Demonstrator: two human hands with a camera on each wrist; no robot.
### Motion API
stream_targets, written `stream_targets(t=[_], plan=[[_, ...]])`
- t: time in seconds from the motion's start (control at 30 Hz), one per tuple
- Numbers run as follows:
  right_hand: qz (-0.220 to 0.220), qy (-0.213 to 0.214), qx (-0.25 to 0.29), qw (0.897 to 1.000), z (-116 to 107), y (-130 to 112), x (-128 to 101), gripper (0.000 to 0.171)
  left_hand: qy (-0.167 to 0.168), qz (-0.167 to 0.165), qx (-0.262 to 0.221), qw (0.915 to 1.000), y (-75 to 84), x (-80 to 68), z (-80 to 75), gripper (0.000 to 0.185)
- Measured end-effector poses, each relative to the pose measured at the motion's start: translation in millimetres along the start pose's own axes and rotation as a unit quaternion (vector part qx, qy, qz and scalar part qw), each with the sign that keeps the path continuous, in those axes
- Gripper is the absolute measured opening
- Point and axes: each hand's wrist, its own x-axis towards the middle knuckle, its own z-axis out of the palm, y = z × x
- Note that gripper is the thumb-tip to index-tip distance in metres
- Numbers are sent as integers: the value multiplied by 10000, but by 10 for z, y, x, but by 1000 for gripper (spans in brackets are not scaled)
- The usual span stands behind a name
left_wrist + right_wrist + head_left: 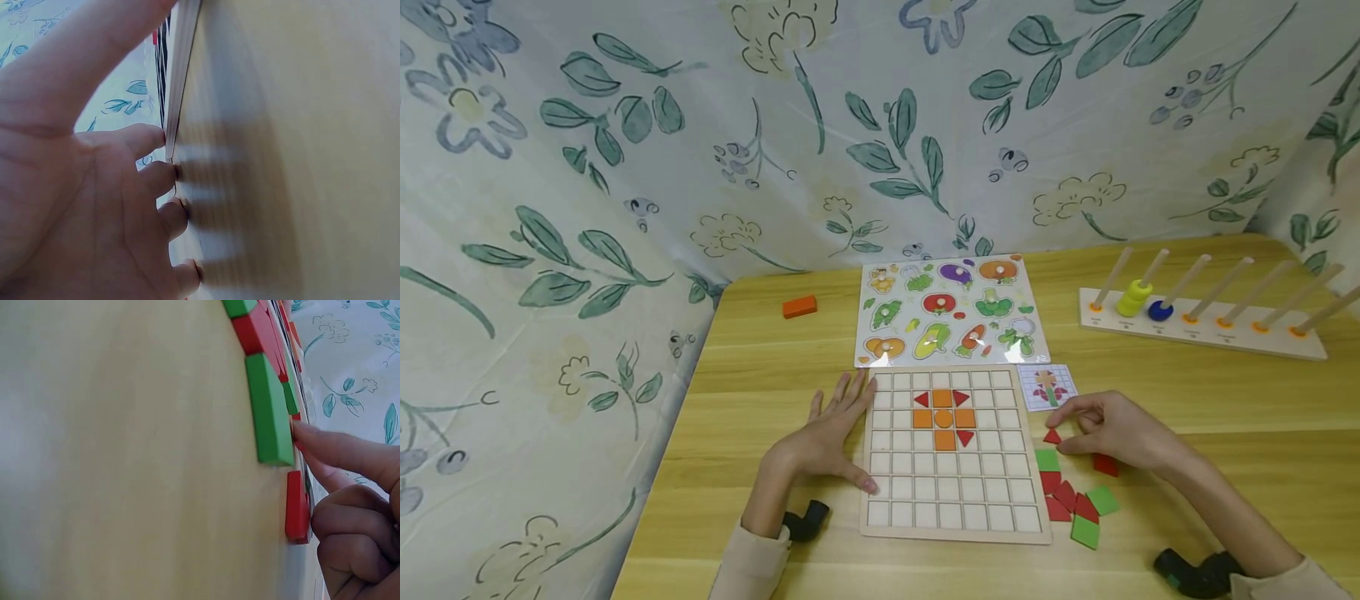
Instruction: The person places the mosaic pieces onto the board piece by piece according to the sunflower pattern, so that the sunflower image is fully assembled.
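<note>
A wooden grid board (955,492) lies before me. Around an orange disc (943,418) in its upper part sit orange squares (942,398) and red triangles (965,438). My left hand (820,442) rests spread along the board's left side, with the thumb and index fingertip at its frame. In the left wrist view, the fingertips of the left hand (106,200) touch the table beside the board edge. To the right of the board, my right hand (1112,429) pinches a small red triangle (1052,436) between thumb and index finger; its other fingers (353,525) are curled.
Red pieces (1059,509) and green squares (1086,532) lie scattered right of the board. A pattern card (1030,401) sits at its upper right corner. Behind are a vegetable puzzle (906,329), an orange block (800,307) and a peg stand (1206,327) with yellow and blue rings.
</note>
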Motion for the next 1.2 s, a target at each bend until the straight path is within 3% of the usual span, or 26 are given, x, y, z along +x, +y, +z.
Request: stream_targets(t=[0.7,0.93,1.2], plan=[[121,-116,309,9994,15,-5,-25,39,-15,-1,21,10000,5,-4,0,146],[4,116,108,9999,24,-32,-39,41,-22,6,65,10000,-3,-2,7,146],[-226,205,149,9994,215,-400,54,34,-29,15,116,9999,11,-8,-5,146]])
